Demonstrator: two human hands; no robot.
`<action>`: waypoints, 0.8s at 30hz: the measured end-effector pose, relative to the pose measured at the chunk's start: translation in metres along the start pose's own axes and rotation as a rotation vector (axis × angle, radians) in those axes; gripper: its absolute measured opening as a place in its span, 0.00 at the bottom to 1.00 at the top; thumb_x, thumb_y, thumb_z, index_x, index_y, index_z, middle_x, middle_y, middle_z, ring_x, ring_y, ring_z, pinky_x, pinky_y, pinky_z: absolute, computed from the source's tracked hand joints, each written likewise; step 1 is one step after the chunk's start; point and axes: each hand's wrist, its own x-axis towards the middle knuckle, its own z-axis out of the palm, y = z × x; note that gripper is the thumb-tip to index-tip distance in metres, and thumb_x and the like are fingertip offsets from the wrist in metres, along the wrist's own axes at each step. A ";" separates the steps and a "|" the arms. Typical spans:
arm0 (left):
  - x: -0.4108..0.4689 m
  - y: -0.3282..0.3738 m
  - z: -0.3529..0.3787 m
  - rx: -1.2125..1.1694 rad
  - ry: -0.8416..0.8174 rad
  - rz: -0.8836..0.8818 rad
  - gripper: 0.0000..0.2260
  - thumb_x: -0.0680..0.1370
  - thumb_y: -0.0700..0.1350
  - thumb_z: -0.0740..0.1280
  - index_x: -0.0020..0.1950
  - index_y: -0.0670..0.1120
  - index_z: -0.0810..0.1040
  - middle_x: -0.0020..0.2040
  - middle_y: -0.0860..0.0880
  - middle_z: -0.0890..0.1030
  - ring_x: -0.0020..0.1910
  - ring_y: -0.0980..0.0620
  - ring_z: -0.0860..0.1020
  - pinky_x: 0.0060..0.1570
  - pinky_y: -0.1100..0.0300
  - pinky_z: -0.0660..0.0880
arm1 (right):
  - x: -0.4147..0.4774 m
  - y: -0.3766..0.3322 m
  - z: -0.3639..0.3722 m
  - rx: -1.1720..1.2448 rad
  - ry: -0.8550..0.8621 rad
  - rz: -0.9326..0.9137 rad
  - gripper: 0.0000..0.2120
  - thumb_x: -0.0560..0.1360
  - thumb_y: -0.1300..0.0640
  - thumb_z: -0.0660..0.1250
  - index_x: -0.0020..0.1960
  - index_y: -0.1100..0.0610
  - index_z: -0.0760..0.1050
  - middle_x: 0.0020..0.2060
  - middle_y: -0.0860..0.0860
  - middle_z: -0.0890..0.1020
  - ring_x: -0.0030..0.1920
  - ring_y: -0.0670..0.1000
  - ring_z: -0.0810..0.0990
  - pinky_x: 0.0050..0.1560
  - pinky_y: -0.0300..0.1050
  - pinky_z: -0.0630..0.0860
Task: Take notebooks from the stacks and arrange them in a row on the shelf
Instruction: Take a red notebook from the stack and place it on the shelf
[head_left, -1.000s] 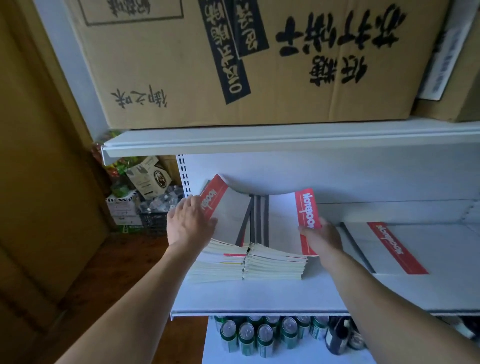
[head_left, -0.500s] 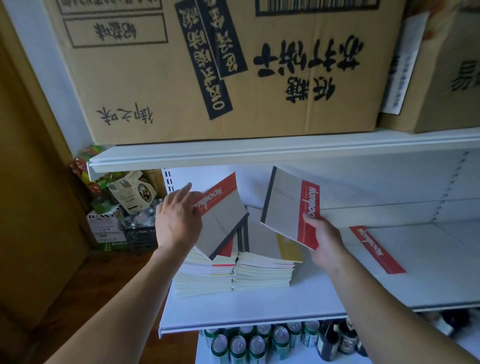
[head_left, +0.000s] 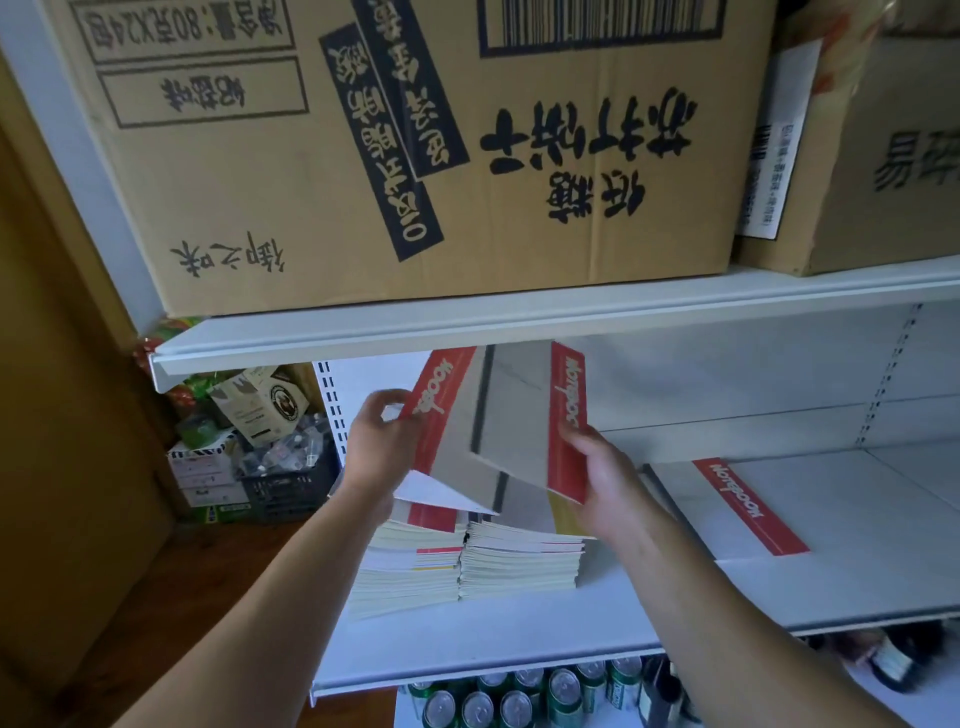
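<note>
Grip check: your left hand (head_left: 379, 452) has its fingers curled round the left edge of a red-banded notebook (head_left: 441, 410), pinching it right at the red strip, and the cover tilts up toward the back of the shelf. Your right hand (head_left: 602, 483) clasps a second notebook (head_left: 519, 415) by its lower right corner, thumb pressed on its red band, with the dark spine edge pointing left. Both notebooks are in the air, above the stacks and just under the upper shelf (head_left: 467, 325). From your viewpoint they overlap, the second one in front of the first. A white page corner sags out from under the one in your left hand.

Down below, the left stack (head_left: 410, 571) and the right stack (head_left: 519, 558) sit side by side, touching, near the left end of the white shelf (head_left: 467, 660). The top cover of the left stack shows red, and the right stack's top shows a strip of yellow. Just to the right of your right wrist, a flat notebook (head_left: 737, 514) lies face up on the shelf board, its red band running diagonally, apart from the stacks.

Overhead, a big cardboard box (head_left: 415, 171) with black lettering fills the upper shelf. Green cans (head_left: 519, 696) stand in rows beneath the shelf. Off to the left, a dark crate (head_left: 283, 486) sits on the floor among packets.
</note>
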 end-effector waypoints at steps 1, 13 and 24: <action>-0.005 0.000 0.006 -0.144 -0.066 -0.068 0.07 0.80 0.38 0.63 0.58 0.45 0.73 0.45 0.45 0.84 0.36 0.50 0.81 0.35 0.57 0.79 | 0.000 -0.002 0.004 -0.052 0.006 -0.040 0.11 0.77 0.55 0.66 0.59 0.55 0.77 0.47 0.54 0.86 0.46 0.54 0.84 0.42 0.47 0.76; -0.022 -0.020 0.103 -0.165 -0.412 -0.105 0.12 0.81 0.38 0.61 0.62 0.49 0.74 0.51 0.48 0.84 0.43 0.49 0.84 0.40 0.56 0.79 | -0.017 -0.040 -0.076 -0.159 0.210 -0.128 0.14 0.74 0.64 0.67 0.58 0.53 0.78 0.49 0.54 0.86 0.48 0.56 0.84 0.43 0.47 0.77; -0.025 -0.029 0.247 -0.332 -0.398 -0.301 0.14 0.78 0.53 0.66 0.59 0.47 0.80 0.47 0.46 0.86 0.44 0.47 0.84 0.46 0.50 0.80 | 0.001 -0.106 -0.182 -0.182 0.281 -0.219 0.15 0.75 0.64 0.67 0.59 0.51 0.77 0.49 0.52 0.85 0.49 0.56 0.84 0.43 0.48 0.77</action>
